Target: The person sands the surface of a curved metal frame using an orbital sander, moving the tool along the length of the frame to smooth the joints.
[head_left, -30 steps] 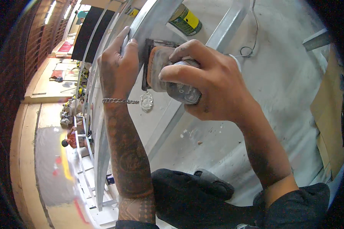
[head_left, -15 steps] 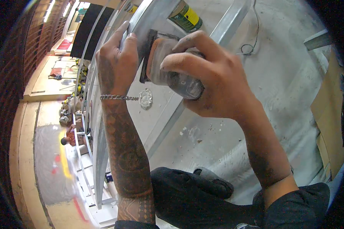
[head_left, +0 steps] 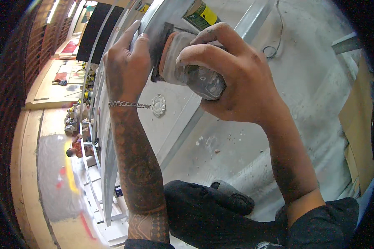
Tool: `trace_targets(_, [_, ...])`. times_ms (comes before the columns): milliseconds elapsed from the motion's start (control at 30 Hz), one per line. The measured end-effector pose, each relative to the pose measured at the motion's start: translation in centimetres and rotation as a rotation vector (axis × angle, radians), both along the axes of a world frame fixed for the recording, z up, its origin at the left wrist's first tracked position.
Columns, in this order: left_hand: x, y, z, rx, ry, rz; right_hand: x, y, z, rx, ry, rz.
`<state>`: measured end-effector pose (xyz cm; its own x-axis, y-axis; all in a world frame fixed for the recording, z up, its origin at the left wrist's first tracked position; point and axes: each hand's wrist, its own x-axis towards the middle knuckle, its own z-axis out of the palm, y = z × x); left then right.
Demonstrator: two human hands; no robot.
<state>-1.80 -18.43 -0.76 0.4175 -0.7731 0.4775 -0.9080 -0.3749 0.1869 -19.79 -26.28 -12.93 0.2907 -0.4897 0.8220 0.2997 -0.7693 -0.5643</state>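
My right hand (head_left: 245, 83) is wrapped round the dusty body of a palm sander (head_left: 205, 81). The sander is tilted, its orange-edged base toward the curved metal frame (head_left: 156, 14) on the left. Dark flat edges of a pad or plate show at that base; its contact with the metal is hard to make out. My left hand (head_left: 128, 62) grips the same frame beside the sander, thumb and forefinger over the bar, the other fingers hidden. A chain bracelet (head_left: 129, 104) circles the left wrist.
A green and yellow can (head_left: 203, 15) stands beyond the sander. Metal crossbars (head_left: 253, 23) run across the frame. A cable (head_left: 280, 31) lies on the dusty floor, cardboard (head_left: 357, 120) at the right. A blob of white paste (head_left: 158, 106) sits below the sander. Another person (head_left: 75, 150) is far left.
My right hand and the sander have shifted slightly up and to the right, covering more of the can. The left hand has kept its hold on the frame.
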Motion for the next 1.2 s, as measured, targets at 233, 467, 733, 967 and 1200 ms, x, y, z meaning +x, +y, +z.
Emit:
trace_targets(233, [-0.1, 0.3, 0.0, 0.021, 0.021, 0.016, 0.2, 1.2, -0.7, 0.029, 0.037, 0.094])
trace_targets(467, [0.2, 0.0, -0.2, 0.012, -0.006, -0.012, -0.1, 0.6, -0.3, 0.036, 0.021, 0.058])
trace_targets(733, [0.1, 0.2, 0.0, 0.026, 0.007, -0.014, 0.3, 1.0, -0.7, 0.060, -0.010, 0.106])
trace_targets(967, [-0.1, 0.0, 0.1, 0.038, 0.023, 0.010, 0.2, 0.9, -0.5, 0.061, -0.024, 0.092])
trace_targets(1200, [0.0, 0.2, 0.1, 0.024, 0.034, -0.003, 0.4, 0.9, -0.6, 0.061, -0.022, 0.128])
